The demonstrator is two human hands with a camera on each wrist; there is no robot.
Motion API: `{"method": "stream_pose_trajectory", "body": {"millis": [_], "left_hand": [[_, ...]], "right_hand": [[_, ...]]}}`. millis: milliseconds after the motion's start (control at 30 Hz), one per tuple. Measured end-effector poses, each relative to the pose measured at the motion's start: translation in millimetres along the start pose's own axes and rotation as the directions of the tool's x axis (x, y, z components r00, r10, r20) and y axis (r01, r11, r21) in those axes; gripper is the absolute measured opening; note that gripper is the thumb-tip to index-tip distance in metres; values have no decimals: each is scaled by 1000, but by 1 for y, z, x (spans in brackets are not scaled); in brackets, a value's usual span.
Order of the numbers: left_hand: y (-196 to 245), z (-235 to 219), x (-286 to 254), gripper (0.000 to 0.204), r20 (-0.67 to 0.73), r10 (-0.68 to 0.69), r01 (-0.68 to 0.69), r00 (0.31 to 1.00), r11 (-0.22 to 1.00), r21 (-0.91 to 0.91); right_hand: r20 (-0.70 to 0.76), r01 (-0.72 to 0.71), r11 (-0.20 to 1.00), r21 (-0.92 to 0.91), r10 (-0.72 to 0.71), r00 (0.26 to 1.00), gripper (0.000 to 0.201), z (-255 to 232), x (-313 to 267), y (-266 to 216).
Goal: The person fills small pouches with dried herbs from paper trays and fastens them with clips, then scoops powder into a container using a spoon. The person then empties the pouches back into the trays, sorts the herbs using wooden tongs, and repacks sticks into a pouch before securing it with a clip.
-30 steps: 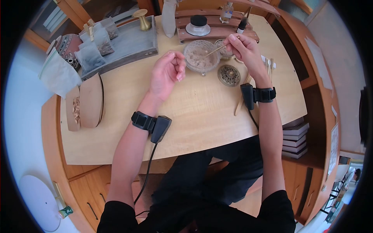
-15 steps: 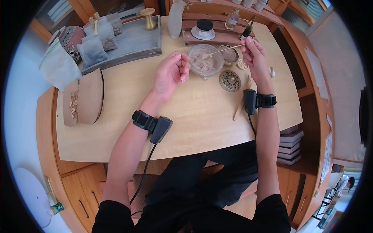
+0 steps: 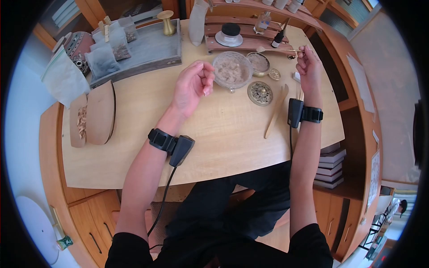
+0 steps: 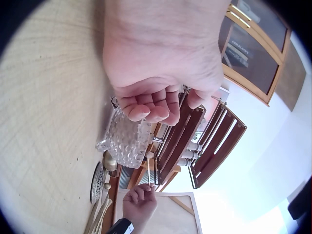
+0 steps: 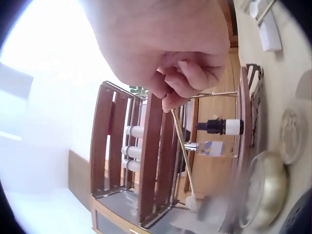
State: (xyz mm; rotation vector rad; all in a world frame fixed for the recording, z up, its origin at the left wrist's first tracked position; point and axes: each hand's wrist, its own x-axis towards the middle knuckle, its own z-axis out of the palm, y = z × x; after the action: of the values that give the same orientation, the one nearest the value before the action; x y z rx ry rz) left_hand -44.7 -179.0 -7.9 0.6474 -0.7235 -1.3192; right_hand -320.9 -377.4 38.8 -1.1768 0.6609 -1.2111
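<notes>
In the head view my right hand [image 3: 309, 71] pinches the end of a thin brass incense spoon [image 3: 286, 50], which points left. A pale, ash-like clump [image 5: 191, 202] sits on its tip in the right wrist view. Below the tip is a round brass incense burner [image 3: 268, 71], filled with grey ash. My left hand [image 3: 193, 85], fingers loosely curled and holding nothing, lies close by the left side of a textured glass bowl [image 3: 228, 85] of lumpy ash. A pierced brass lid [image 3: 260, 93] rests in front of the burner.
A small openwork brass disc [image 3: 274, 74] and wooden tweezers [image 3: 277, 111] lie on the right. Behind stands a slatted wooden rack [image 3: 250, 42] with a jar and bottles. A grey tray [image 3: 152, 44] with pouches is back left; a two-part wooden holder [image 3: 102, 114] bears chips.
The spoon's tip has come up out of the glass bowl and moved right to over the burner, as my right hand moved right. The left hand stays beside the bowl.
</notes>
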Motion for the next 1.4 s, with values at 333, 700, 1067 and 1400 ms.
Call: {"method": "stream_pose_trajectory", "body": {"millis": [333,700,1067,1400], "left_hand": [[1,-4,1,27,26,-9,10,1000,999,-43],[0,-5,2,27,53,9,-5,999,997,-74],[-1,-5,4,28,44,21,-17,999,994,-104],[-1,-4,1,28,67,17,-12,998,997,-72]], "right_hand": [[18,130,896,-425,-135,991,26,6,-3,5],[112,220,837,-501,-190,975,29,28,-9,-6],[115,301,556,-775,-344,932,32,34,-22,-20],[246,353,298,-887,-343,907,30,77,-47,-43]]}}
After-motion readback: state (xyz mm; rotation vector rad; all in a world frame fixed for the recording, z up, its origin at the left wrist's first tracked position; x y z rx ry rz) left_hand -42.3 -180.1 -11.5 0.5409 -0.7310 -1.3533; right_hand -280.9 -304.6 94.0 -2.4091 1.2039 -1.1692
